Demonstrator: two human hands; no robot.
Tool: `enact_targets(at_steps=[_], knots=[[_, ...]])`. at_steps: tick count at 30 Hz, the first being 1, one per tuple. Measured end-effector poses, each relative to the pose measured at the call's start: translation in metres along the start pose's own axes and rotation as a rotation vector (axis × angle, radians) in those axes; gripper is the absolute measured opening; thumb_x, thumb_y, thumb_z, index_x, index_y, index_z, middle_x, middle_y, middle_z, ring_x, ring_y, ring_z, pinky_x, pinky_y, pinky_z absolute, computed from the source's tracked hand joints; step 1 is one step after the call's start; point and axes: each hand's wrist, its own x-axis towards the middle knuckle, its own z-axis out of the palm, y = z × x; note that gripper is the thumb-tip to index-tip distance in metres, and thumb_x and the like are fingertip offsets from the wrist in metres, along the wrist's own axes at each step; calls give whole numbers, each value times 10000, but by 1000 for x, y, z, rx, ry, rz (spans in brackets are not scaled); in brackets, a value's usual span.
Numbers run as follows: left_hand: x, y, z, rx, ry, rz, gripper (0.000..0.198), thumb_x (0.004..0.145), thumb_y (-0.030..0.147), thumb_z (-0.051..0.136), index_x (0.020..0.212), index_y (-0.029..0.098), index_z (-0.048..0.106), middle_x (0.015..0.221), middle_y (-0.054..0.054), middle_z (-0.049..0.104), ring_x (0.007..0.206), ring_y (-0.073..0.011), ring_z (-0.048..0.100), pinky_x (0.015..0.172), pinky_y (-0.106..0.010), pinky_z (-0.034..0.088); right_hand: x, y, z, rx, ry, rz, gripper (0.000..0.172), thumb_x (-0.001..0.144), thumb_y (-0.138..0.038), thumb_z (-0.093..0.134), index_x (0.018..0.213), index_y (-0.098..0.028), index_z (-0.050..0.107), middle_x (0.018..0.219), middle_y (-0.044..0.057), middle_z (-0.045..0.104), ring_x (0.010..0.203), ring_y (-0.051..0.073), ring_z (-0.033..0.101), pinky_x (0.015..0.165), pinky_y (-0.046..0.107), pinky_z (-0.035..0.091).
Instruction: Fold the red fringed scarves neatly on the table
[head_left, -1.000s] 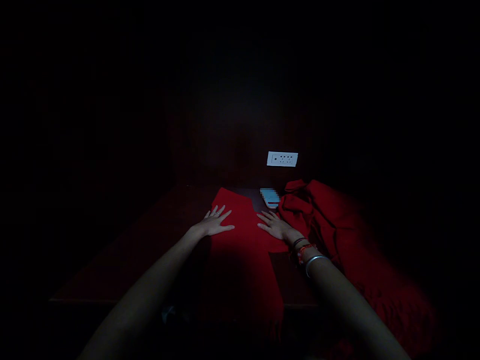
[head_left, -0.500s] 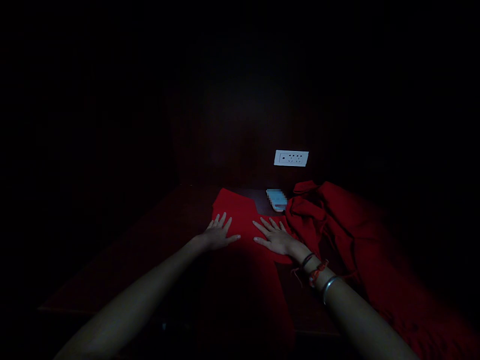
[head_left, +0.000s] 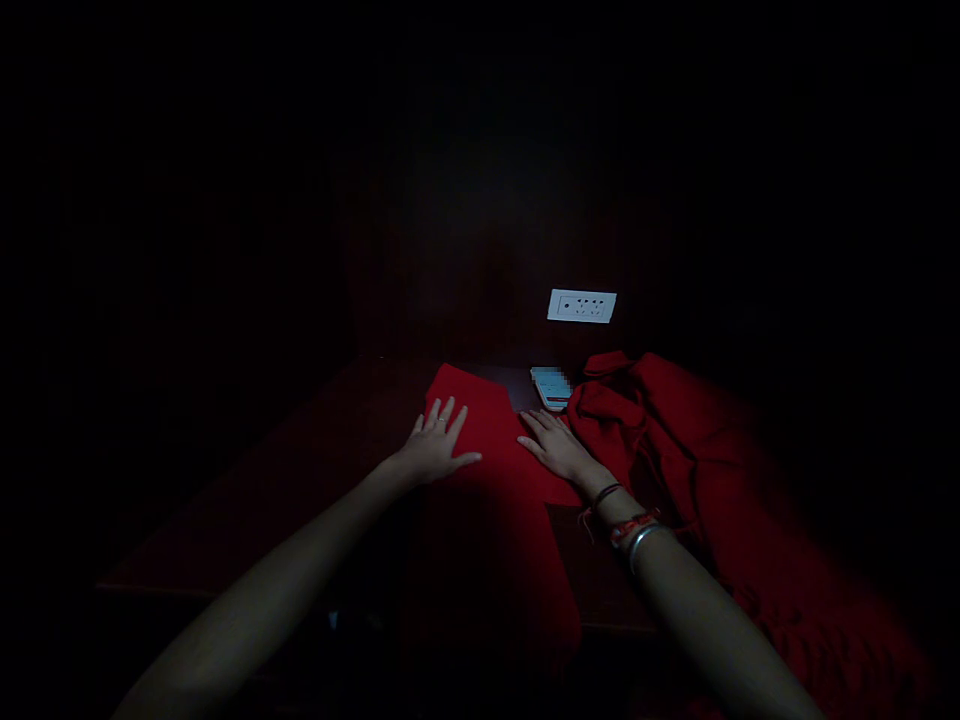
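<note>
A red cloth with a fringed end, like a scarf point(head_left: 491, 440), lies partly flat on a dark table and hangs over its front edge. My left hand point(head_left: 433, 448) rests palm down on the flat part near its left side, fingers spread and thumb pointing right. Further right, my right hand point(head_left: 556, 446) lies palm down on the same cloth, its fingers stretched out and closer together. Neither hand grasps anything. Beside the right hand, the rest of the red cloth point(head_left: 697, 440) is bunched in loose folds and runs down to the fringe.
Behind the right hand a phone point(head_left: 552, 388) with a lit screen lies on the dark table point(head_left: 300, 450). On the back wall sits a white socket panel point(head_left: 582, 306). Deep shadow hides the surroundings.
My right hand has shifted slightly right along the cloth, and its fingers have drawn closer together. The left hand stays spread in nearly the same spot. The view has tilted slightly.
</note>
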Motion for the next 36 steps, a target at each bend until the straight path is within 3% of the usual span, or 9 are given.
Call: enact_targets(at_steps=[4,8,11,17,20,24,27,32,36], knots=[[-5,3,-3,-75,-261,283,1053,533,728,429,1311,231,-78,1355,-92,-151,1216,-314,-124,955,-504,67,4,6,0,-159,80,78,448,839,-374,286,1165,-90,404,1190,158,435,1136,229,333,953,384,192],[-4,-6,-10,-89,-374,205,1146,466,699,520,1301,238,-115,1337,-102,-193,1205,-313,-153,958,-500,54,4,3,-9,-231,80,52,273,851,-253,285,936,-129,513,963,118,552,920,180,494,839,287,317],[-5,-10,-14,-96,-432,139,1153,460,690,530,1300,236,-117,1333,-106,-197,1202,-317,-152,965,-485,61,3,9,-29,-198,92,14,292,868,-280,230,976,-159,473,949,91,543,788,149,528,691,236,371],[-8,-10,-16,-110,-439,81,1159,428,693,539,1313,234,-54,1332,-82,-189,1190,-336,-161,970,-475,74,11,36,-58,-158,-89,-111,353,863,-348,239,999,-149,498,967,105,544,856,166,513,737,248,354],[-6,-12,-14,-118,-411,74,1151,418,695,543,1318,235,-8,1346,-91,-132,1205,-328,-126,967,-480,76,10,24,-51,-243,-147,-92,358,837,-346,314,1103,-156,460,1074,134,489,961,223,463,804,326,328],[2,-18,-8,-155,-238,67,828,658,704,257,1319,236,86,1371,-65,-24,1232,-258,-87,977,-454,49,3,-18,-35,-217,41,-23,443,856,-365,210,1245,-184,318,1204,136,389,1111,259,319,918,425,194],[9,-19,0,-141,-100,77,716,740,640,112,1321,222,85,1373,-46,-42,1238,-220,-93,983,-430,33,-2,-38,-21,-52,-93,12,573,811,-529,168,1297,-230,220,1301,103,292,1162,288,255,928,458,177],[14,-17,7,-112,-309,-7,902,627,740,227,1321,205,15,1363,-75,-76,1233,-282,-64,966,-479,45,-2,-32,-6,112,-298,64,660,745,-643,77,1313,-308,76,1389,14,53,1236,302,54,949,511,99],[11,-14,3,-88,-302,-25,966,582,771,234,1323,183,38,1363,-85,-66,1228,-283,-96,958,-497,0,-3,-22,-6,107,-329,114,682,737,-653,90,1316,-294,48,1390,23,32,1242,281,4,977,456,76]])
